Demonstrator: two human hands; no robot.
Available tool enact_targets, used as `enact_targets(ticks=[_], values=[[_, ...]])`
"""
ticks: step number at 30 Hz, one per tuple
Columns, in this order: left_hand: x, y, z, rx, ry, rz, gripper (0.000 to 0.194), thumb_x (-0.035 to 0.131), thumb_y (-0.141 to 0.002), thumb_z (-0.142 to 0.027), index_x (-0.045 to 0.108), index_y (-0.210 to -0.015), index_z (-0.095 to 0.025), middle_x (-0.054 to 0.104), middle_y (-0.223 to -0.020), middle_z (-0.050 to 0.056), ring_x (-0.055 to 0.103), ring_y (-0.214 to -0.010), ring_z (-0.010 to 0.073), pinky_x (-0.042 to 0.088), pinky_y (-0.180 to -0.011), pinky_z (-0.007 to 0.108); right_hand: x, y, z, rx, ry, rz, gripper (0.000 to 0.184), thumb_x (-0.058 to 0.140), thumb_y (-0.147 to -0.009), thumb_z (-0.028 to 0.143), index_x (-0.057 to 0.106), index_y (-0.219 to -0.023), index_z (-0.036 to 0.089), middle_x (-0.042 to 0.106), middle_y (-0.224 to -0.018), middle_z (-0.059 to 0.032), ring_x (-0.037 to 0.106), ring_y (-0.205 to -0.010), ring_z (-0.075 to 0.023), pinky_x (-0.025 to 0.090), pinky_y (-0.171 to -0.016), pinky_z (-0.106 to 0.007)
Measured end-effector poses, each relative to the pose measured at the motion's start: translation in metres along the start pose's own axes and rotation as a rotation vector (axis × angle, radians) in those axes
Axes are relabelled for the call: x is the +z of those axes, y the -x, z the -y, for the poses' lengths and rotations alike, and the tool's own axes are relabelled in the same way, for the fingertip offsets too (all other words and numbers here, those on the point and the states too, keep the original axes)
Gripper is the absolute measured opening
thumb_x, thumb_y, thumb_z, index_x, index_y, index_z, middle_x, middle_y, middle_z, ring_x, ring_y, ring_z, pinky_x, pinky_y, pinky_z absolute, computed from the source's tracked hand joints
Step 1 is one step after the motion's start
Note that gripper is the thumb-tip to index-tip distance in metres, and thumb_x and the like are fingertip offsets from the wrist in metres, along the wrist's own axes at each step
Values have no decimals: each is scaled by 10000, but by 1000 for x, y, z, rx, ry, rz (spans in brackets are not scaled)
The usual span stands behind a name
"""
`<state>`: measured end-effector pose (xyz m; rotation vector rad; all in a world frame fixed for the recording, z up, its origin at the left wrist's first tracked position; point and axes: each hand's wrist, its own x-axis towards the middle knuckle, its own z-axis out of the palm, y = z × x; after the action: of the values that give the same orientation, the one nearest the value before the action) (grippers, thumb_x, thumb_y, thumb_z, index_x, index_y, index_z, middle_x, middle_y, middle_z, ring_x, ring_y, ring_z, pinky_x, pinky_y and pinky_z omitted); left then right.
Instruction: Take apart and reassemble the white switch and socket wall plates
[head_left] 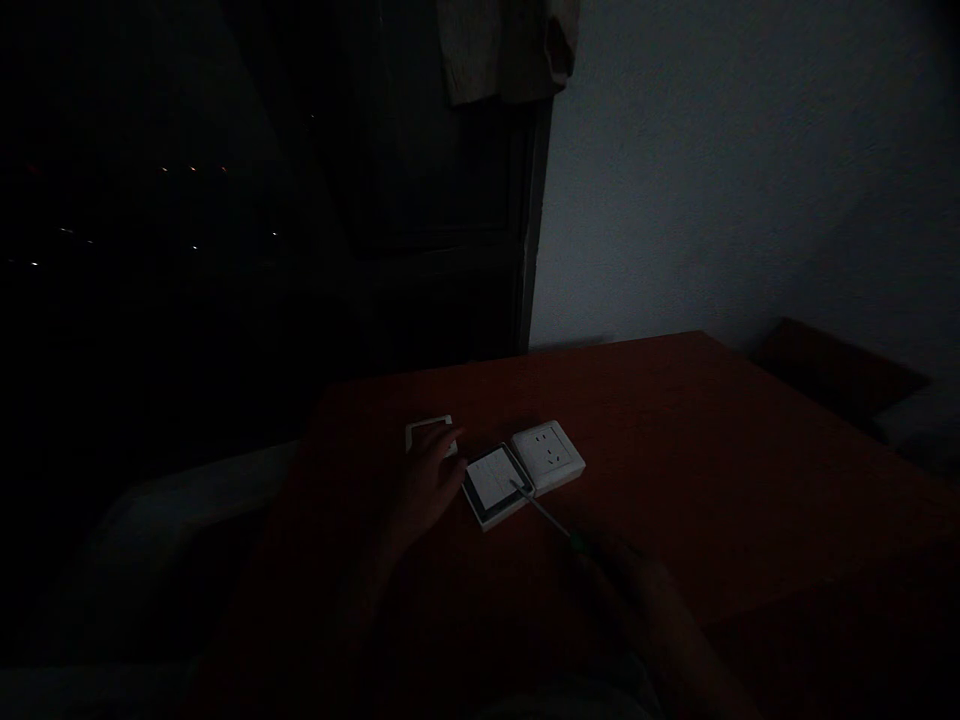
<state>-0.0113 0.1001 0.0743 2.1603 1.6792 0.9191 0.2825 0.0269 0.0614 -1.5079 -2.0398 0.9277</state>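
My right hand [626, 580], dim in the shadow, is closed around a screwdriver [551, 519] with a greenish handle and a thin metal shaft. The screwdriver's tip rests at the face of a wall socket [495, 478] whose outer frame is off, showing a dark border round the white middle. My left hand [433, 485] lies at this socket's left side, fingers apart, the thumb near its edge. Partly under those fingers is a loose white frame [411, 432]. A second white socket [550, 452], with its frame on, sits against the right side of the first.
All of this lies on a reddish-brown wooden table [675, 450] in very dim light. A pale wall [712, 180] stands behind it, beside a dark window with small distant lights. Cloth [502, 50] hangs above. A brown wooden piece [840, 370] is past the table's right edge.
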Motion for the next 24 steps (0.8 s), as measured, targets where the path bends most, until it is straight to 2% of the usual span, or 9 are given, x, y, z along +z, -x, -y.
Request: enact_targets(ticks=[3, 7, 12, 18, 24], values=[[21, 9, -25, -17, 61, 122, 514, 588, -862, -312, 436, -1347, -240, 457, -1392, 84, 444, -1281, 254, 378, -1072, 411, -9, -4, 2, -22, 37, -22, 408, 381, -950, 413, 602, -1230, 217, 628, -1263, -94, 606, -1125, -241, 482, -953, -369], [34, 13, -35, -28, 97, 169, 534, 595, -855, -275, 419, -1358, -250, 423, -1416, 88, 433, -1293, 265, 368, -1078, 420, -25, -12, 7, 2, 175, -8, 403, 379, -941, 361, 592, -1246, 204, 634, -1236, -114, 644, -1046, -254, 510, -886, -389], [17, 15, -28, 24, 188, 256, 547, 571, -836, -189, 415, -1356, -256, 427, -1408, 76, 442, -1278, 247, 360, -1088, 410, -48, -21, 18, -89, 270, 82, 385, 395, -917, 286, 585, -1250, 248, 668, -1169, -91, 669, -980, -230, 518, -819, -338], [2, 24, -31, 25, 177, 299, 582, 577, -799, -146, 434, -1355, -244, 433, -1406, 70, 427, -1292, 245, 339, -1107, 406, -71, -34, 33, -165, 371, 311, 386, 499, -827, 177, 631, -1178, 268, 689, -1132, -69, 687, -912, -221, 515, -777, -314], [5, 26, -36, -90, 201, 282, 626, 699, -735, -213, 485, -1324, -227, 440, -1413, 86, 433, -1290, 275, 341, -1104, 414, -94, -58, 54, -354, 549, 298, 325, 472, -881, 197, 648, -1136, 295, 710, -1050, -45, 688, -863, -217, 496, -694, -294]])
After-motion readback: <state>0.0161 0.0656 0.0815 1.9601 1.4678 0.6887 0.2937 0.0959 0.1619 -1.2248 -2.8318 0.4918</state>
